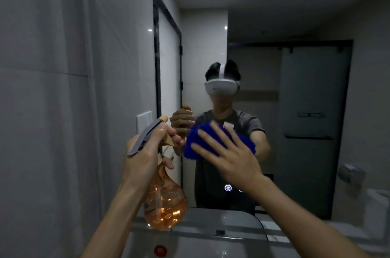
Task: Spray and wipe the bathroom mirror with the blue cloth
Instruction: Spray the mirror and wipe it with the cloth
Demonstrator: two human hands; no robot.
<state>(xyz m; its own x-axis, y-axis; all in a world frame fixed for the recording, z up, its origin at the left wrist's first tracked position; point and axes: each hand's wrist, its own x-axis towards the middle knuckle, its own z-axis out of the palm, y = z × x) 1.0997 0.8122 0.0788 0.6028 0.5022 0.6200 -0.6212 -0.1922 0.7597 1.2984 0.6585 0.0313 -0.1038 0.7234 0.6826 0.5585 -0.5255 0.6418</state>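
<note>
Gripped at the neck by left hand (pixel 145 152), orange spray bottle (pixel 164 198) hung long-axis vertical, nozzle toward twelve o'clock. Just at three o'clock of it, pressed flat on mirror (pixel 306 89) under right hand (pixel 228 152), fingers spread wide: blue cloth (pixel 194 143). Nearer hand for wiping, by judgement: right.

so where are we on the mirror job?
Mid-wipe. Right hand presses the blue cloth flat against the mirror. Left hand grips the orange spray bottle, held up beside it. Whether spraying is finished can't be told. Upper glass looks streaky, so most wiping seems left.
</note>
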